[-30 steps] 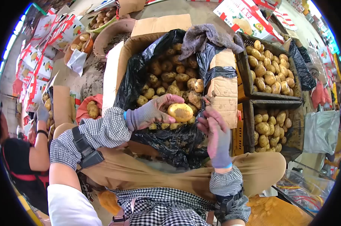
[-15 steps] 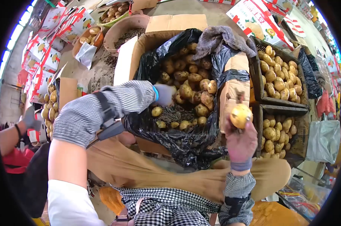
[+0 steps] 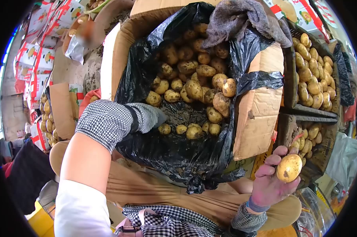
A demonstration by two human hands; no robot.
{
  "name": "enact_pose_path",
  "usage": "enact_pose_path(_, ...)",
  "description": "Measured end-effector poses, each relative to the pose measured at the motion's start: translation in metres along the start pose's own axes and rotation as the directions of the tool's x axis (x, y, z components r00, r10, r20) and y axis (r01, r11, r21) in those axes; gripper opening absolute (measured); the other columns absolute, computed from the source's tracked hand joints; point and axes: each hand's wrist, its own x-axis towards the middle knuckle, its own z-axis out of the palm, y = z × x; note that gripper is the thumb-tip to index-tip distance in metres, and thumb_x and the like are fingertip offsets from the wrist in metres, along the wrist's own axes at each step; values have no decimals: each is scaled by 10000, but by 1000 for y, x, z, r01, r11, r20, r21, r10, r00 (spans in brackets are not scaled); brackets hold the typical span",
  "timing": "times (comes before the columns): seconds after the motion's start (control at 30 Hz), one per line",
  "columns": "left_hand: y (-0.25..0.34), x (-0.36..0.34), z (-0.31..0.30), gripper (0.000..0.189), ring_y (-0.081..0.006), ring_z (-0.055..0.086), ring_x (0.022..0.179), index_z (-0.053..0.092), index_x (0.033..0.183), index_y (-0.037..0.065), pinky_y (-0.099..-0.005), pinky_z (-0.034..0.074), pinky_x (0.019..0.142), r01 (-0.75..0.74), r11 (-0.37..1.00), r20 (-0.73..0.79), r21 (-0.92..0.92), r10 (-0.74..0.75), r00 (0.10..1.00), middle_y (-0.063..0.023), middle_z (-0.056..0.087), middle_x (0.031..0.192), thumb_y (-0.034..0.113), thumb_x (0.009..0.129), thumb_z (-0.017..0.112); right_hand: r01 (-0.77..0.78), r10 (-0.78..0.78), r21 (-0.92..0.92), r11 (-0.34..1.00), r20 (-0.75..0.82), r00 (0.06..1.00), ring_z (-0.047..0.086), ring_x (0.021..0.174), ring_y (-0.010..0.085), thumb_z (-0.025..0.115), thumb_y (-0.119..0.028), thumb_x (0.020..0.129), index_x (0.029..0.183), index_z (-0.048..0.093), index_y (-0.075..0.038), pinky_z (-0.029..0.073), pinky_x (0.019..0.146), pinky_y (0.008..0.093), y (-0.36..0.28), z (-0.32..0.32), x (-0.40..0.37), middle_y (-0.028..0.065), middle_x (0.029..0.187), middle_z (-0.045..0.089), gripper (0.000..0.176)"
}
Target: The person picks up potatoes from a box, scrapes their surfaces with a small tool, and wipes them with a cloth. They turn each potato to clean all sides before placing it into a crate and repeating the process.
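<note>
My right hand (image 3: 271,183), in a thin stained glove, holds a yellow potato (image 3: 289,168) at the right, outside the cardboard box. The palm faces up and the fingers curl beside the potato. My left hand (image 3: 159,119) reaches into the box's left side, low by the soil (image 3: 182,114) and a small potato (image 3: 164,128). Its fingers are blurred and mostly hidden behind the checked sleeve. Several soil-covered potatoes (image 3: 193,89) lie heaped in the box, which is lined with a black plastic bag (image 3: 168,148).
A grey cloth (image 3: 241,23) hangs over the box's back right corner. To the right stand an upper crate (image 3: 316,111) and a lower crate (image 3: 324,154), both holding potatoes. The box's flap (image 3: 259,118) spreads out on the right. Printed cartons (image 3: 38,59) are stacked at the left.
My right hand has moved down and right with the potato, turning palm up. My left hand has shifted away from the heap toward the box's left side. The view has come closer to the box.
</note>
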Motion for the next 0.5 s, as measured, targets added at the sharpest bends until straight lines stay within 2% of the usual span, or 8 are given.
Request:
enact_pose_path(0.1, -7, -16, -23, 479, -336, 590, 1071, 541, 1240, 106, -412, 498, 856, -3, 991, 52, -133, 10, 999, -173, 601, 1165, 160, 771, 622, 4, -4, 1, 1000, -26, 1000, 446, 1144, 276, 627, -319, 877, 1384, 355, -160, 444, 864, 380, 2, -1, 4, 95, 1352, 321, 597)
enact_pose_path(0.17, -12, -13, -29, 462, -308, 627, 979, 549, 1215, 122, -405, 505, 820, -1, 844, -153, -537, -96, 984, -148, 652, 1055, 186, 768, 650, 10, -10, -5, 1000, -46, 999, 448, 1132, 273, 619, -329, 881, 1369, 371, -165, 446, 854, 376, 2, 0, 5, 94, 1340, 330, 571)
enact_pose_path(0.23, -22, -30, -67, 317, -266, 647, 795, 576, 1032, 94, -383, 522, 653, 6, 627, -69, -779, -96, 993, -113, 663, 888, 198, 748, 672, -3, 2, -11, 1000, -43, 999, 452, 1101, 269, 609, -341, 887, 1343, 389, -175, 451, 821, 373, 1, 0, 7, 94, 1317, 345, 534)
enact_pose_path(0.3, -38, -28, -80, 245, -219, 624, 675, 561, 913, 102, -351, 495, 534, -110, 429, -198, -896, -164, 967, -72, 634, 754, 212, 733, 685, -11, 11, 10, 1000, -54, 998, 452, 1093, 268, 596, -357, 892, 1327, 403, -168, 451, 804, 370, 2, -1, 8, 95, 1307, 356, 512)
enact_pose_path(0.37, -82, 65, -32, 286, -220, 621, 695, 567, 974, 117, -347, 504, 595, -293, -70, -289, -954, -57, 956, -77, 624, 728, 249, 743, 672, -21, 23, 31, 999, -67, 997, 452, 1086, 268, 583, -373, 898, 1310, 416, -161, 451, 787, 367, 3, -2, 7, 97, 1296, 367, 493)
enact_pose_path(0.4, -77, 49, -48, 286, -220, 621, 695, 567, 974, 117, -347, 504, 595, -294, -69, -291, -953, -57, 955, -77, 624, 728, 249, 743, 672, -23, 26, 44, 999, -77, 997, 452, 1083, 270, 558, -393, 908, 1309, 426, -156, 449, 779, 365, 2, -3, 6, 100, 1289, 377, 484)
enact_pose_path(0.47, -59, -7, -101, 383, -204, 643, 811, 568, 1059, 83, -343, 508, 726, -30, 443, -215, -896, -374, 902, -104, 650, 917, 267, 747, 691, -20, 24, 55, 998, -82, 996, 453, 1080, 271, 532, -413, 918, 1308, 435, -151, 448, 770, 364, 1, -3, 7, 102, 1283, 388, 480)
enact_pose_path(0.5, -52, -16, -106, 383, -204, 643, 811, 568, 1059, 83, -343, 508, 726, -32, 446, -217, -894, -370, 903, -104, 650, 917, 267, 747, 691, -19, 22, 39, 999, -88, 996, 454, 1076, 272, 509, -425, 926, 1306, 446, -144, 447, 769, 363, 0, -3, 6, 105, 1282, 392, 476)
